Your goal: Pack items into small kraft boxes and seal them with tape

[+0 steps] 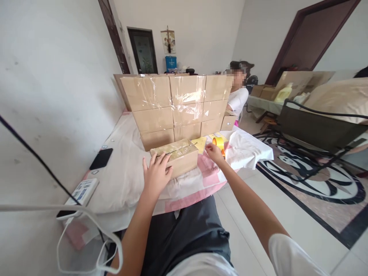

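A closed cardboard box (184, 165) lies in front of me, with clear tape along its top. My left hand (157, 170) rests on its left part, fingers spread. To the right of the box my right hand (213, 151) is closed, thumb and fingertips together; whatever may be between them is too small to make out. Right beside that hand are a yellow sheet (199, 144) and a roll of yellow tape (218, 143). Another yellow sheet (215, 136) lies behind the roll, partly covered.
A wall of stacked, taped cardboard boxes (188, 113) stands behind, with a small box (228, 122) at its right end. A person (240, 97) sits beyond it. On the left are a black phone (101, 158), a power strip (83, 191) and a white cable (94, 218).
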Available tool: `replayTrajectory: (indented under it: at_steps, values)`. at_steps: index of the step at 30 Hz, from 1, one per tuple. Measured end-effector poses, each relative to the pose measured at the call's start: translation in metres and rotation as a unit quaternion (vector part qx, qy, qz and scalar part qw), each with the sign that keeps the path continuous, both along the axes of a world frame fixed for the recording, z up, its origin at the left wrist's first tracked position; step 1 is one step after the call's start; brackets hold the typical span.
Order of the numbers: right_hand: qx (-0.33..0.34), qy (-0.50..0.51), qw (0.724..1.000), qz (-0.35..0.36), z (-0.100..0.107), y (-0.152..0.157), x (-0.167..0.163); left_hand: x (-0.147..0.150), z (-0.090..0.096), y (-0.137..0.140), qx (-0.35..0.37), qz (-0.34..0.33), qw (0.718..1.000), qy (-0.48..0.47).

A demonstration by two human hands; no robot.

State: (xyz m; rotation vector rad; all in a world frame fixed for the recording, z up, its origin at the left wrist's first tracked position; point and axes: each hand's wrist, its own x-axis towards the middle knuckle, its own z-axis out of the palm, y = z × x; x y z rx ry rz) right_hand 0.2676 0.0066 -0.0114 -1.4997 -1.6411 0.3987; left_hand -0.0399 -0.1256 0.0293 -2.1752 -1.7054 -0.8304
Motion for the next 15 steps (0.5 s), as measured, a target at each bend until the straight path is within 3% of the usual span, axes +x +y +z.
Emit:
replayTrajectory:
  at_steps: [5,10,13,15]
  values:
    - [-0.003,-0.033,0.999,0.028,-0.039,-0.022,-0.009,0.001,0.016,0.015,-0.04,-0.03,0.998,0.048]
    - [0.011,-0.083,0.996,0.02,-0.036,-0.025,-0.015,-0.008,0.014,0.025,-0.067,-0.026,0.994,0.084]
    - [0.036,-0.112,0.986,-0.115,-0.024,-0.028,-0.007,-0.019,0.01,0.019,-0.056,-0.044,0.993,0.091]
    - [-0.008,-0.141,0.969,-0.204,-0.019,-0.029,0.003,-0.027,0.006,0.014,-0.046,-0.059,0.993,0.09]
